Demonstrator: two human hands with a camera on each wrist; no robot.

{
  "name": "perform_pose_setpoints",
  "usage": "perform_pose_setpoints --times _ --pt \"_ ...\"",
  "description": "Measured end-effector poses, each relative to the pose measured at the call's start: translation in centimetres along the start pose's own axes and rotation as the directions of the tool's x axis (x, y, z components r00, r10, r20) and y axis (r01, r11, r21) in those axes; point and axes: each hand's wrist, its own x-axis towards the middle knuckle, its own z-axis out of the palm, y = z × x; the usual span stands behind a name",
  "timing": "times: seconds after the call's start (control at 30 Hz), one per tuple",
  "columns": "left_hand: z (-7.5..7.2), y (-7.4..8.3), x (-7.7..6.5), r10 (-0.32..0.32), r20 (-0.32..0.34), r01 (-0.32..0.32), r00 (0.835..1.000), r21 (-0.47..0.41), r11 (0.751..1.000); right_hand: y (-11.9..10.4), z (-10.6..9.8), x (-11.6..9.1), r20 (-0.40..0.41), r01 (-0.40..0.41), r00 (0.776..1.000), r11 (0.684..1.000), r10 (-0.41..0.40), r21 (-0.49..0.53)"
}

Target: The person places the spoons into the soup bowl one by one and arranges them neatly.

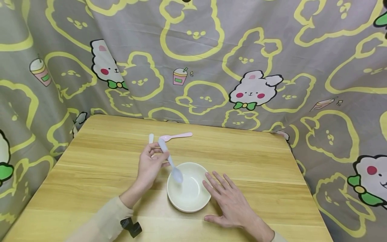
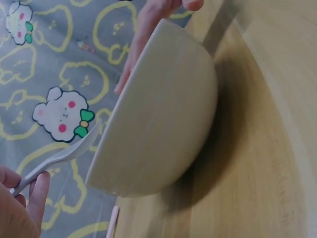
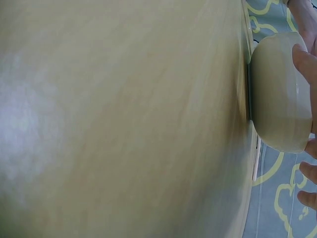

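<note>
A cream bowl [image 1: 190, 193] stands on the wooden table in the head view. My left hand [image 1: 149, 164] pinches a pale spoon [image 1: 177, 174] by its handle, bowl end pointing down over the left part of the bowl's inside. In the left wrist view, the spoon [image 2: 69, 154] slants toward the rim of the bowl [image 2: 161, 114]. On the other side, my right hand [image 1: 231, 203] has its fingers spread, with fingertips right at the bowl's right rim. The right wrist view shows the thumb in front of the bowl's wall [image 3: 277, 94].
Behind my left hand lie a pink spoon [image 1: 181, 135] and a white handle [image 1: 151, 138], the rest of it hidden by the hand. A patterned grey curtain [image 1: 205, 70] hangs around the table's [image 1: 266, 161] far edge and sides. A black device [image 1: 131, 227] sits at my left wrist.
</note>
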Motion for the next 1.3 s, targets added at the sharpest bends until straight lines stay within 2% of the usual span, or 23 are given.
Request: perform_pose_setpoints --times 0.43,0.77,1.0,1.3 --pt "0.9 -1.7 -0.1 0.070 0.048 -0.071 0.996 0.022 0.997 0.0 0.1 0.0 0.002 -0.003 1.000 1.000 0.003 -0.004" --pt "1.2 -2.5 0.1 0.083 0.087 -0.089 0.993 0.070 0.994 -0.1 0.1 -0.1 0.001 -0.005 1.000 1.000 0.005 -0.014" --pt "1.6 -2.9 0.3 0.085 0.084 -0.092 0.993 0.090 0.992 0.0 0.0 -0.1 -0.003 -0.005 1.000 1.000 0.005 -0.022" --pt "1.8 -3.1 1.0 0.116 0.097 -0.128 0.989 0.128 0.983 0.0 -0.1 0.0 0.006 -0.007 1.000 1.000 0.008 -0.029"
